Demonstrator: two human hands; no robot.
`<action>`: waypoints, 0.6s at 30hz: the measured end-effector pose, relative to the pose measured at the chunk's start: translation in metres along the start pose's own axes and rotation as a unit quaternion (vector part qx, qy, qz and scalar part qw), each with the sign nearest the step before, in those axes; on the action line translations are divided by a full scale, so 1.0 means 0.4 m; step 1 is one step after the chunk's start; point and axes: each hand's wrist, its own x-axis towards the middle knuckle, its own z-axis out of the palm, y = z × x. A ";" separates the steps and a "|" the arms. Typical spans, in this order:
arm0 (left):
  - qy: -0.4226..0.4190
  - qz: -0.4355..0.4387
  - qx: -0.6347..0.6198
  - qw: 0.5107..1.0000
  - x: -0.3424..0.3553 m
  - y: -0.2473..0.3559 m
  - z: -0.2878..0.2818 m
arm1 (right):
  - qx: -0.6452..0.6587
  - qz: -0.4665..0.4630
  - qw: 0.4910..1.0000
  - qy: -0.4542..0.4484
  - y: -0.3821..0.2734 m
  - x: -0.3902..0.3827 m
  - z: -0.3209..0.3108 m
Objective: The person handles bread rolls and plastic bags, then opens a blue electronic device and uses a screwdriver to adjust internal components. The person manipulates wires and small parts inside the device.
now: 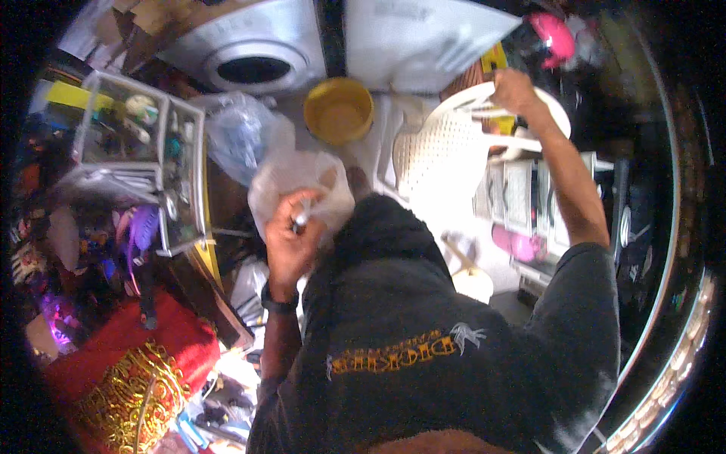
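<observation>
My left hand (291, 234) is closed on the gathered top of a translucent plastic bag (283, 178), low in front of my body; something small and silvery shows at my fingers, too small to name. Up at the right, my right hand (511, 92) grips the top rim of a white plastic chair (435, 155) with a perforated back. A clear bluish plastic bag (246, 136) lies just beyond the held bag. A yellow basin (339, 110) sits on the floor ahead.
Two white appliances (242, 45) stand at the far edge. A clear-panelled case (125, 125) is at the left, above red cloth (181, 325) with gold chains. A white drawer unit (507, 193) and pink cylindrical object (514, 244) are at the right, near a glass case (688, 333).
</observation>
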 end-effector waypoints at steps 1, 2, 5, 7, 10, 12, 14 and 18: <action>0.010 -0.010 -0.014 1.000 0.019 0.015 0.008 | -0.001 0.013 1.000 0.002 0.000 0.060 -0.012; 0.014 -0.025 -0.030 0.999 0.038 0.024 0.016 | -0.002 0.030 1.000 -0.003 0.002 0.107 0.003; 0.005 0.028 0.031 0.999 0.106 0.064 0.018 | 0.030 0.088 0.994 0.051 0.068 0.278 0.143; 0.009 0.024 0.002 1.000 0.154 0.075 0.031 | 0.003 0.028 0.991 0.130 0.098 0.347 0.222; 0.015 0.019 -0.018 1.000 0.255 0.097 0.051 | 0.103 -0.048 0.953 0.282 0.011 0.357 0.258; 0.021 0.013 -0.018 1.000 0.340 0.115 0.074 | 0.220 0.016 0.964 0.146 -0.029 0.349 0.338; 0.012 0.001 -0.013 1.000 0.421 0.087 0.073 | 0.345 -0.025 0.938 0.018 -0.134 0.322 0.289; -0.048 -0.009 0.110 0.993 0.594 0.140 0.082 | 0.577 -0.126 0.804 0.069 -0.303 0.285 0.130</action>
